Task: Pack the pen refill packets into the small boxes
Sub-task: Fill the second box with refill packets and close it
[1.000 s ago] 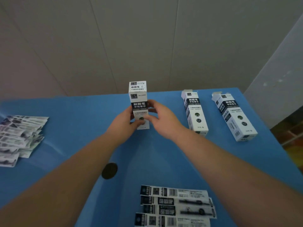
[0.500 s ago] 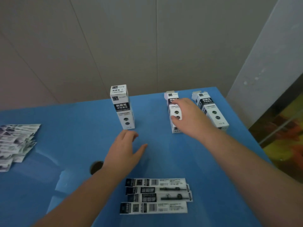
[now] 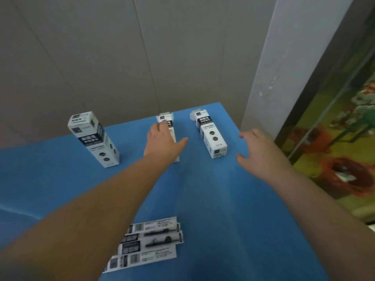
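Blue table, seen from the head camera; frame slightly blurred.

Three small boxes at the far side. Left box stands upright, top flap closed, apart from the others. Middle box lies flat, long axis running near to far, far end flap looks open. Right box lies flat likewise, far flap ajar.

Left hand lies over the middle box, fingers reaching along its top toward the far end, thumb spread out to the right. Whether the fingers curl round the box edge or only rest on it I cannot tell; most of the box is hidden under the hand. Right hand hovers near the table's right edge, just right of the right box, fingers relaxed and spread, holding nothing, touching no box.

Refill packets: a fanned stack of about four at the near edge, between the forearms, well apart from the boxes. None is in either hand.

Step in hand, as I judge it: fetching the next empty box, the upright one seemingly done.

Next move calls for a firm hold on the middle box, bringing it nearer with the open end clear, then lifting one packet and lining its narrow end up with the opening.
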Available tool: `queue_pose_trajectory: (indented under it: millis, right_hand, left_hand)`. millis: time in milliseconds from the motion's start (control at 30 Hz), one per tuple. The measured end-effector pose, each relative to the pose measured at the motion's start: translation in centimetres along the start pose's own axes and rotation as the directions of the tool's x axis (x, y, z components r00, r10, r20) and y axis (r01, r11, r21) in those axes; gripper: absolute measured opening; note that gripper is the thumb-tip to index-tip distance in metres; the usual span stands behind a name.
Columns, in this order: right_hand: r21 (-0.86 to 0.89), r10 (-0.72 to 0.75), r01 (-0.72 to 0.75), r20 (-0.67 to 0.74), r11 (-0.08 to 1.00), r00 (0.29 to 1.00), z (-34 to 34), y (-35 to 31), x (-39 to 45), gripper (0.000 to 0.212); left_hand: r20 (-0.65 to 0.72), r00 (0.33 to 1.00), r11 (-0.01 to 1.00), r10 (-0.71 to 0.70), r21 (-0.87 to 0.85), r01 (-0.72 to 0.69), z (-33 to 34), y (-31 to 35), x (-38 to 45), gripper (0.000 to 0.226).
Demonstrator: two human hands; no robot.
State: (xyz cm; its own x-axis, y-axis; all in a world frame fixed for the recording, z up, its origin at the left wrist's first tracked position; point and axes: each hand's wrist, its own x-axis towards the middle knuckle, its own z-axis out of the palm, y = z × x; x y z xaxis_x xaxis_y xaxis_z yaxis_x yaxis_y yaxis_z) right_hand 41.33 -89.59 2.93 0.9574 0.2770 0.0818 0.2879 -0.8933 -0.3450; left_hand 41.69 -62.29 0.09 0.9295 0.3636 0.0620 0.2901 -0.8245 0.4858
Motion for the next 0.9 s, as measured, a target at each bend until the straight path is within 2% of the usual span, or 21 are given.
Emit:
queue_pose_trajectory:
  millis: [100,200,300,367,533,700,767,900]
  right_hand:
    - [-0.001,0.011,-0.011,0.023,1.0,1.0,-0.3,2.1,-0.5,0.057]
    - [-0.005,0.006,-0.006,0.029,1.0,1.0,-0.4,3.6,-0.5,0.055]
    - [0.009,-0.006,0.005,0.026,1.0,1.0,-0.4,4.5,-0.2,0.055]
    - [0.017,-0.009,0.009,0.028,1.0,1.0,-0.4,4.9,0.1,0.054]
    - [0.053,-0.021,0.019,0.038,0.998,0.999,-0.3,4.6,0.9,0.054]
    - [0.094,-0.057,0.056,0.002,0.994,0.998,-0.4,2.0,1.3,0.052]
    - [0.111,-0.09,0.092,-0.018,0.99,0.996,-0.4,0.3,1.4,0.05]
    - [0.112,-0.157,0.159,-0.028,0.981,0.987,0.5,-4.4,1.2,0.043]
  left_hand:
    - [0.003,0.983,0.981,-0.185,0.061,0.184,1.0,0.1,2.5,0.091]
    - [0.078,0.925,0.928,-0.372,-0.009,0.374,1.7,-0.3,4.3,0.072]
    - [0.108,0.897,0.891,-0.428,-0.116,0.439,2.2,-0.3,4.8,0.043]
    - [0.101,0.891,0.874,-0.443,-0.171,0.454,2.7,0.0,4.7,0.037]
    - [0.004,0.945,0.859,-0.327,-0.416,0.299,3.2,0.7,2.8,0.045]
    - [-0.066,0.984,0.801,-0.168,-0.59,0.097,1.7,1.0,-1.9,0.077]
    - [-0.098,0.988,0.79,-0.123,-0.612,0.037,0.4,0.5,-4.0,0.076]
    - [-0.143,0.99,0.777,0.002,-0.623,-0.092,-2.6,-2.1,-8.7,0.059]
